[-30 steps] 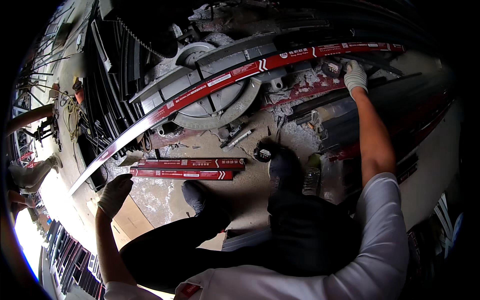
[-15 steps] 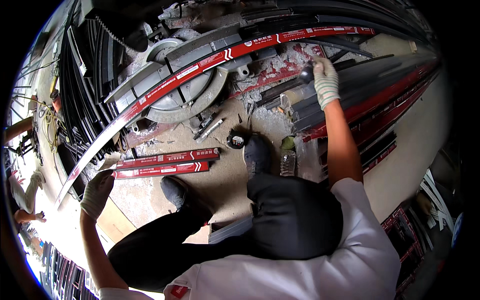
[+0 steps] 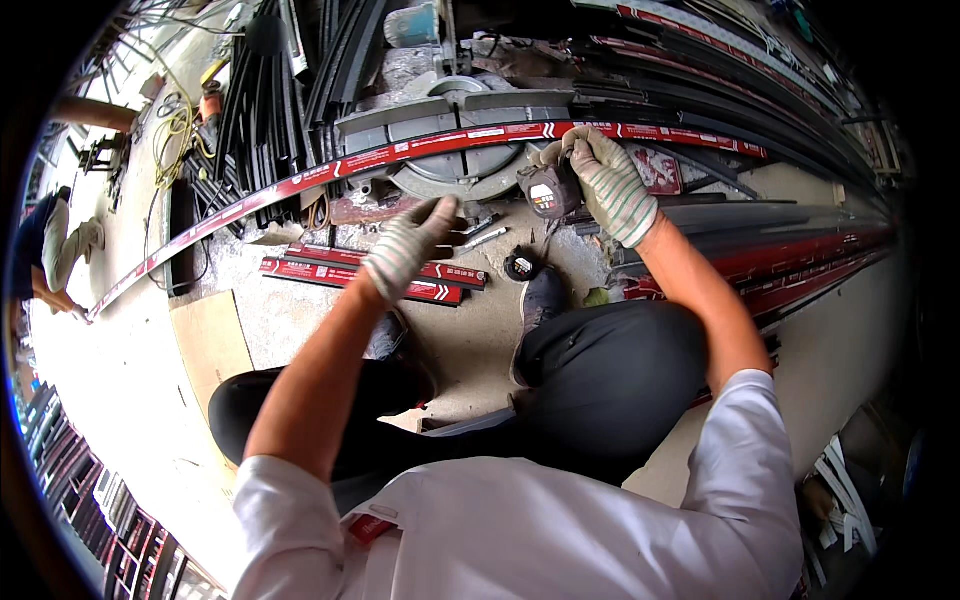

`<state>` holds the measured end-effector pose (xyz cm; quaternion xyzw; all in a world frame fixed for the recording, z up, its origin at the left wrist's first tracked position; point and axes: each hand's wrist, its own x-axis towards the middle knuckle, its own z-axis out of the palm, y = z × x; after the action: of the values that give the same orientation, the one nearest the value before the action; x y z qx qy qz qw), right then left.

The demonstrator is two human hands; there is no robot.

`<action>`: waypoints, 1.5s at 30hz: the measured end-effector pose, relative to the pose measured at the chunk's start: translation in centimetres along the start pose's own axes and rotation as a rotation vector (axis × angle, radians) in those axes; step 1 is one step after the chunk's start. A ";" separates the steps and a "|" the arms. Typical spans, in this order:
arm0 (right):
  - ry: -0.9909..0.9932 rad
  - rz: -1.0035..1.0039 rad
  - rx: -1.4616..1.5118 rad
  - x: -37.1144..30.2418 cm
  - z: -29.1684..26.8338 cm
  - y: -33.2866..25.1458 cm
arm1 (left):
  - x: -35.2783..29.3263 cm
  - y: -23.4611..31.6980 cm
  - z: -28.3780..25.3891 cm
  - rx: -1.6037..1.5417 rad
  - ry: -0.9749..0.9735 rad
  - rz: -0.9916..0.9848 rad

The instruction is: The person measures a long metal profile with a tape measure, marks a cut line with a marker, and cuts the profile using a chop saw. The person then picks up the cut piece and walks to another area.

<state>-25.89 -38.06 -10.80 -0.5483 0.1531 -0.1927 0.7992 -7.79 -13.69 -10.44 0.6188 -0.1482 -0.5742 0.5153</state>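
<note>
Tape measure (image 3: 545,192), dark-cased, is grasped in the gloved right hand (image 3: 608,182), with the grip clenched round its body just below the long red strip (image 3: 440,145) that is laid across the round saw base (image 3: 462,130). The gloved left hand (image 3: 408,247) is held in the air near the measure, its grip released and the fingers loosely spread, nothing being touched. Two short red strips (image 3: 370,278) are seen lying side by side on the concrete floor (image 3: 300,320) beneath that hand, with a small black round object (image 3: 522,265) close by. Black profiles (image 3: 260,110) are stacked at the upper left, and red-and-black profiles (image 3: 800,260) are piled at the right. A flat piece of cardboard (image 3: 210,340) is lying on the floor at the left.
</note>
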 end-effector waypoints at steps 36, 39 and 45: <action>-0.036 -0.594 -1.071 -7.0 23.6 6.8 | -6.5 -6.1 -0.4 -1.075 -0.050 0.095; 0.074 -0.362 -1.014 -6.2 21.1 11.9 | -9.4 -4.7 -0.7 -0.912 0.039 0.345; 0.186 0.158 0.215 -0.8 7.9 17.8 | -8.8 0.6 2.2 0.566 0.412 0.926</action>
<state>-20.55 -25.44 -24.66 -0.4255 0.2474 -0.1944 0.8485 -12.09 -8.17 -4.64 0.7022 -0.4477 -0.0946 0.5455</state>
